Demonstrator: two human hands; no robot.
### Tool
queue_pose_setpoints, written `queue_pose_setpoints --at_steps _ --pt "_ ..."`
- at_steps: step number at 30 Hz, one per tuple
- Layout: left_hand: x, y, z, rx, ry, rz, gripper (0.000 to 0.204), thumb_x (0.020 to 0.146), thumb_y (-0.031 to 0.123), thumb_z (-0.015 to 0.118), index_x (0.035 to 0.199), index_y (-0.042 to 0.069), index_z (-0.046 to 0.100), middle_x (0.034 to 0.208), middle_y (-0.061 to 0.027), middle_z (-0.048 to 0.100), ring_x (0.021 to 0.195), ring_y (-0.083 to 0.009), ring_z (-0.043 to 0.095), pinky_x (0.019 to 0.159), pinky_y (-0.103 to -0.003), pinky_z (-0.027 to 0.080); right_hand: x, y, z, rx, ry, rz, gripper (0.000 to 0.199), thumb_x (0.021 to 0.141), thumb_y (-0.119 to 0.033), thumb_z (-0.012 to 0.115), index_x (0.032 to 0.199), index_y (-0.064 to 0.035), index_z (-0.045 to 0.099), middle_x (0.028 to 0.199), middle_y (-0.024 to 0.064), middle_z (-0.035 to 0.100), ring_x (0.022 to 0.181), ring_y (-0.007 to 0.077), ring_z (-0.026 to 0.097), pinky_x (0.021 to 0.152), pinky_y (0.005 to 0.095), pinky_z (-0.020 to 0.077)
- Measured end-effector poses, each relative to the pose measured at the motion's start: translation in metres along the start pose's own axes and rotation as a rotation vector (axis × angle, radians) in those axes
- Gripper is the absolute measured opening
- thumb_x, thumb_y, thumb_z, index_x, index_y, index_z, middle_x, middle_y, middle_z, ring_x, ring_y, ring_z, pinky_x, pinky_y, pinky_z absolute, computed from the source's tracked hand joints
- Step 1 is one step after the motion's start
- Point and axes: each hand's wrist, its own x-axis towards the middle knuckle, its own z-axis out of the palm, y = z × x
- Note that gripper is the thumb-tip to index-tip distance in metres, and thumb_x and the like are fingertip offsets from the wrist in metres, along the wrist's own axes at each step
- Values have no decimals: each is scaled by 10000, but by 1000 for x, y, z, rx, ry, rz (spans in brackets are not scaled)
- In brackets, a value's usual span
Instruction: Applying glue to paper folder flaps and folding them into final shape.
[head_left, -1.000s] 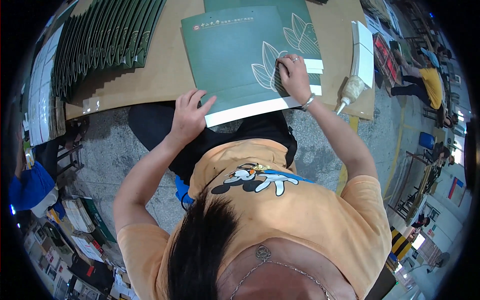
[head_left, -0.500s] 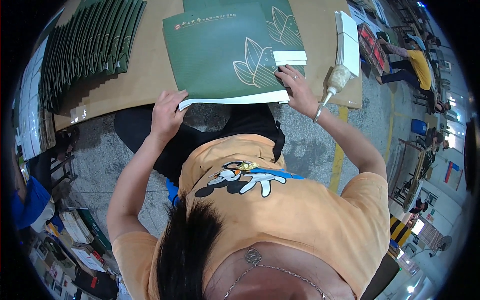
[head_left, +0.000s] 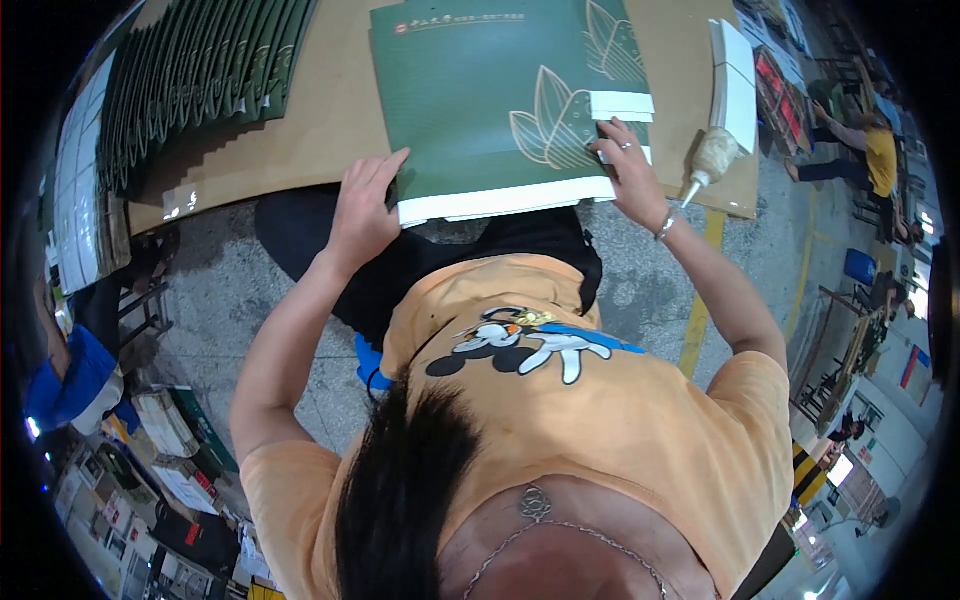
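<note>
A green printed paper sheet (head_left: 465,110) with gold leaf outlines lies on the table in front of me, overlapping further green paper on its right. White strips (head_left: 520,198) run along its near edge, and a white tab (head_left: 622,106) shows at its right side. My left hand (head_left: 366,208) is at the near left corner, fingers stretched along the edge. My right hand (head_left: 632,178) rests at the right side, fingers bent and drawn together over the paper. Something small and dark shows at those fingertips; I cannot make out what.
A fanned row of green folded pieces (head_left: 200,75) stands on the brown table (head_left: 335,90) at left. On the right lie a white paper stack (head_left: 733,75) and a squeeze bottle (head_left: 716,156) with a narrow nozzle. A person in yellow (head_left: 880,160) sits far right; another in blue (head_left: 75,375), left.
The view has shifted, moving the scene to the right. The white band along the sheet's near edge shows wider and flatter. My left fingers have straightened from their grip on the corner.
</note>
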Motion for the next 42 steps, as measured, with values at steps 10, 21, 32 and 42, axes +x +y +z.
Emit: queue_pose_setpoints --at_steps 10,21,32,42 --pt "-2 -1 1 -69 67 24 597 698 -9 699 1273 -11 536 964 -157 618 922 -330 570 840 -407 461 3 -2 -3 -13 -56 54 345 781 73 601 1097 -62 567 1389 172 461 1374 405 330 1147 512 275" --pt "-4 -5 -1 -19 81 41 616 674 -63 689 1274 20 575 983 -133 663 962 -307 607 863 -390 484 7 -6 -9 -133 -10 -2 358 737 4 678 1074 -108 630 1285 140 535 1295 362 414 1072 476 349" --pt "22 2 -2 -115 74 -247 649 751 98 762 1341 -2 513 892 -97 672 851 -257 599 781 -365 484 35 11 -29 -53 -219 213 485 814 -499 697 967 -41 744 963 188 638 1008 335 535 895 426 450" --pt "64 21 18 560 78 -152 521 845 145 639 1308 -46 494 1459 -182 380 1394 -364 287 1121 -568 215 85 -39 -6 -446 116 278 747 730 -254 783 1359 -39 441 1399 231 440 1351 399 344 1103 516 281"
